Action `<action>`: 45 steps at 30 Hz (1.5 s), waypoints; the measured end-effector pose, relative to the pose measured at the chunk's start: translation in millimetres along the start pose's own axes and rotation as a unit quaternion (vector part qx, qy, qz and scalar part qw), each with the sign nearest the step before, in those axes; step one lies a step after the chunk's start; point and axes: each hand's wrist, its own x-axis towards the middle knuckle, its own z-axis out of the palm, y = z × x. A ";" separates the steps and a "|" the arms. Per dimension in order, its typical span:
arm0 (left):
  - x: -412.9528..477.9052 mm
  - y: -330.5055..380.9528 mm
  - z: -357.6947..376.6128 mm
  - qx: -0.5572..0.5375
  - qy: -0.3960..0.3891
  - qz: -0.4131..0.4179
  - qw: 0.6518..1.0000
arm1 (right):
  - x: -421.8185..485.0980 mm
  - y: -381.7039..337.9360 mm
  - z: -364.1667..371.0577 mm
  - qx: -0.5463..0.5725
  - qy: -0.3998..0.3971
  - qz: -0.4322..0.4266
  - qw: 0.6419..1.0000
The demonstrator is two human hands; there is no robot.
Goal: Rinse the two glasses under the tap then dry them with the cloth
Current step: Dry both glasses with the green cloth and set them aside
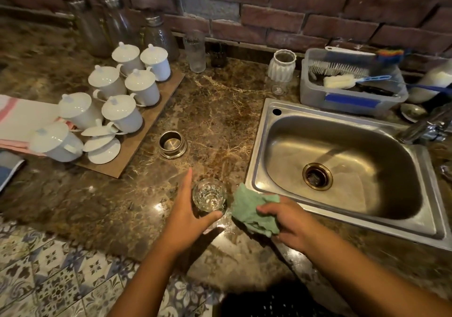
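Glass upright at counter front edge, your left hand wrapped around it. Your right hand beside it, fingers clamped on green cloth. Sink just beyond cloth. Second glass far back by brick wall.

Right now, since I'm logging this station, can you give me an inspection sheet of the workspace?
Surface: brown marble counter, glossy patches near the hands.
Job's things: glass upright on counter; green cloth; sink with no water running.
Clutter: lidded white cups on a board, brush tub, metal bowl.
Grippers: left hand holds the glass; right hand grips the cloth.
Cables: nothing seen.
Surroundings: brick wall, patterned floor tiles.
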 end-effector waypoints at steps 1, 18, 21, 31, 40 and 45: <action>-4.6 13.0 3.3 0.051 0.015 0.035 0.998 | -6.4 -3.6 -8.6 -0.026 -0.010 -0.020 0.999; -21.4 207.4 211.6 0.109 -0.259 0.066 0.958 | -106.4 -26.4 -255.0 0.051 -0.214 -0.105 0.970; -15.3 246.5 260.1 0.105 -0.279 0.064 0.952 | -109.5 -15.6 -305.7 0.180 -0.238 -0.094 0.950; 10.3 321.4 402.8 0.193 -0.321 0.132 0.918 | -117.6 -4.9 -426.9 0.317 -0.297 -0.133 0.891; 55.3 352.4 488.7 0.231 -0.380 0.118 0.888 | -96.2 -14.2 -511.6 0.383 -0.178 -0.150 0.894; 92.6 371.4 522.8 0.381 -0.367 0.225 0.818 | -79.3 -25.2 -532.3 0.427 -0.129 -0.144 0.884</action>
